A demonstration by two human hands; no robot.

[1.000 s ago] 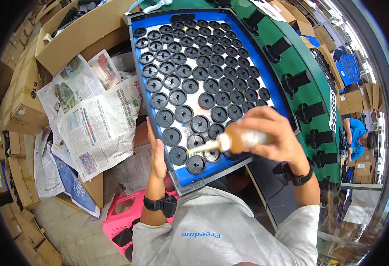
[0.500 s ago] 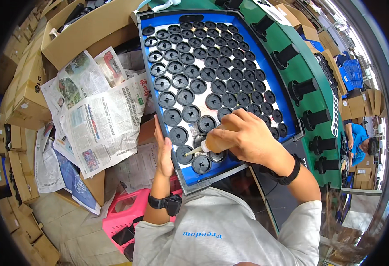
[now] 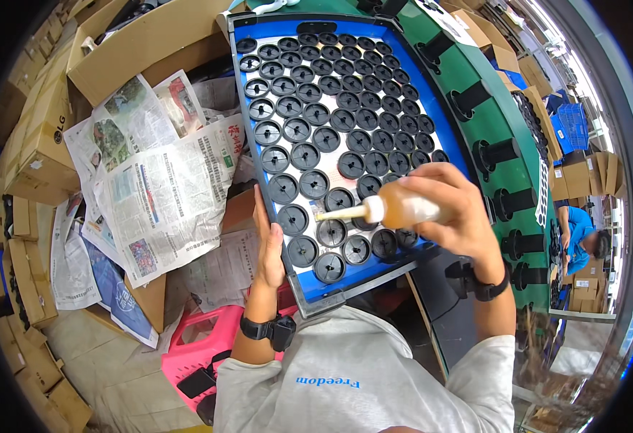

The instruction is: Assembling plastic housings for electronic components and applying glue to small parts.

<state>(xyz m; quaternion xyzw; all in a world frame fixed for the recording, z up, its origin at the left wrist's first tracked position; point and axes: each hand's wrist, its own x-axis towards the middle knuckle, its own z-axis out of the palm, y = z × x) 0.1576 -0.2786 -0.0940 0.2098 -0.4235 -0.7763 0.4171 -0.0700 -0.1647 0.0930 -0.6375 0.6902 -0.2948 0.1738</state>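
Note:
My right hand [image 3: 450,209] is closed around a squeeze bottle [image 3: 406,208] of amber liquid with a white collar and a long pale nozzle. The nozzle points left, its tip just above the round black discs [image 3: 302,251] at the near left of the tray. Many such spoked, rimmed discs lie in rows on a white sheet inside the blue tray [image 3: 396,257] with a dark frame. At the tray's left side, my left hand [image 3: 267,256] holds its outer wall, thumb towards me; some of its fingers are partly hidden by the wall.
Crumpled newspaper [image 3: 176,187] covers an open carton left of the tray. A pink plastic stool or basket [image 3: 201,343] stands below it. Black flanged cylinders [image 3: 500,150] line the green table [image 3: 468,65] on the right. Beyond, a person in blue [image 3: 582,234] works among cartons.
My right hand has moved right and tipped the bottle flatter. The nozzle has left the disc near the left corner and lifted away. My left hand stays on the tray.

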